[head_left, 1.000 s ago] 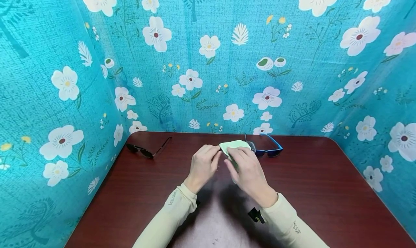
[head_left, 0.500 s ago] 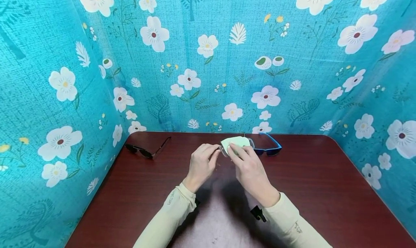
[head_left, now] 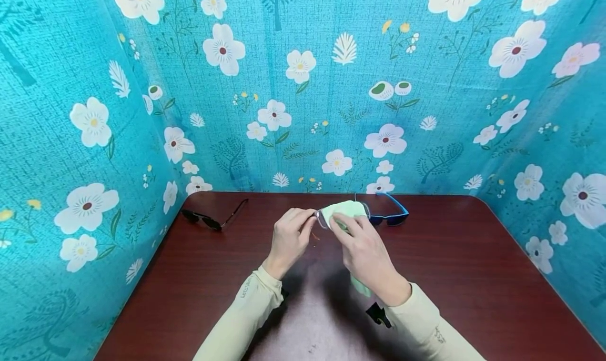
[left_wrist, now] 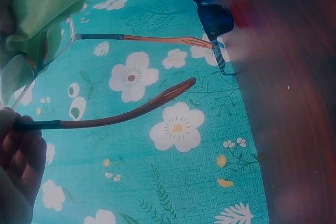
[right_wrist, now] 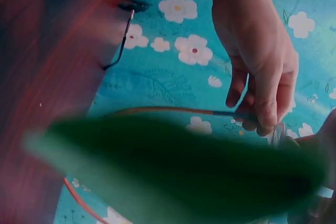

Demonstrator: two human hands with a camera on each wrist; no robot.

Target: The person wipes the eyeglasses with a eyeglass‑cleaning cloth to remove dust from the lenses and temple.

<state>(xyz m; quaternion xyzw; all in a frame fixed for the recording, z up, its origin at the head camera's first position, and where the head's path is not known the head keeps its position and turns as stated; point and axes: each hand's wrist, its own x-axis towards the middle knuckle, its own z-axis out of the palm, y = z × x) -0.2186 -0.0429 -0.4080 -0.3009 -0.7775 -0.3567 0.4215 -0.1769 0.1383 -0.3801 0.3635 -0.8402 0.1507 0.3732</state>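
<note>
My left hand (head_left: 290, 240) pinches a pair of eyeglasses (head_left: 322, 220) at one end of the frame, beside the hinge. Clear lenses and two brown-tipped temples (left_wrist: 110, 121) show in the left wrist view, the temples spread out. A pale green cloth (head_left: 349, 208) covers much of the lenses. My right hand (head_left: 371, 253) holds this cloth against the glasses, its fingers on the front of it, and a loose end hangs below the palm. In the right wrist view the cloth (right_wrist: 173, 166) hides most of the glasses.
Blue-framed sunglasses (head_left: 395, 217) lie on the dark red table (head_left: 213, 287) just behind the held glasses, to the right. Black sunglasses (head_left: 203, 220) lie at the back left. A blue flowered curtain (head_left: 303, 113) encloses the back and sides.
Both hands have drifted slightly left. The right hand has shifted the cloth over the lenses, more of the left lens rim shows, and a cloth end now hangs below the right hand.
</note>
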